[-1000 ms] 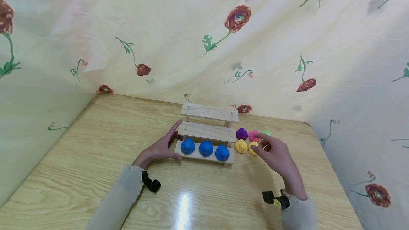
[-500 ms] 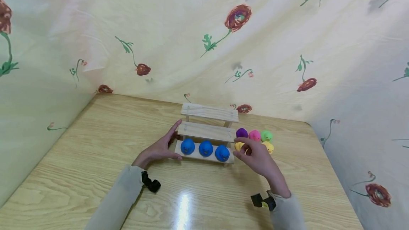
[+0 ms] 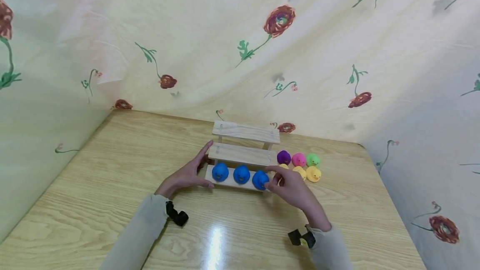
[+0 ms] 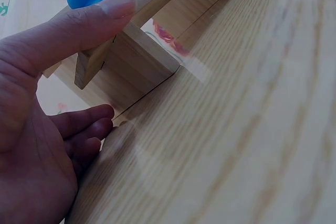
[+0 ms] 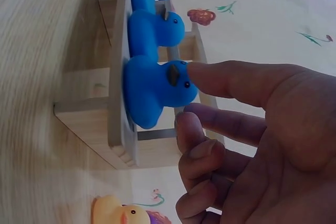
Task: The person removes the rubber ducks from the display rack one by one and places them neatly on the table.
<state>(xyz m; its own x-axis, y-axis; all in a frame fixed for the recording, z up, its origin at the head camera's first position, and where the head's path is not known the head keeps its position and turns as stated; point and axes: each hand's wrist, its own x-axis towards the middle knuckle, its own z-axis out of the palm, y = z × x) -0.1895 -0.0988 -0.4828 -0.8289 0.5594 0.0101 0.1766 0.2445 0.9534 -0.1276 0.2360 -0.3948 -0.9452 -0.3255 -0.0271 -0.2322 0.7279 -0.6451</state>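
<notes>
Three blue rubber ducks stand in a row on the lowest step of a stepped wooden rack [image 3: 243,153]. My right hand [image 3: 294,188] is at the rightmost blue duck [image 5: 157,87]. In the right wrist view, its thumb tip overlaps the duck's head and the forefinger lies just beside it, the other fingers bent. Whether thumb and finger press on it is hard to tell. My left hand [image 3: 187,172] rests at the rack's left end, thumb [image 4: 79,32] along the front of the lowest step, near the left blue duck [image 3: 220,172], and fingers beside the end. The middle blue duck [image 3: 241,174] stands between.
Right of the rack, purple [image 3: 283,157], pink [image 3: 298,159] and green [image 3: 313,160] ducks form a back row. Three yellow ducks [image 3: 313,174] sit before them, one partly hidden by my right hand. Flowered cloth [image 3: 180,45] hangs behind the wooden table [image 3: 112,166].
My right hand has moved left, from over the yellow ducks to the rightmost blue duck, uncovering the pink and green ducks. My left hand has stayed at the rack.
</notes>
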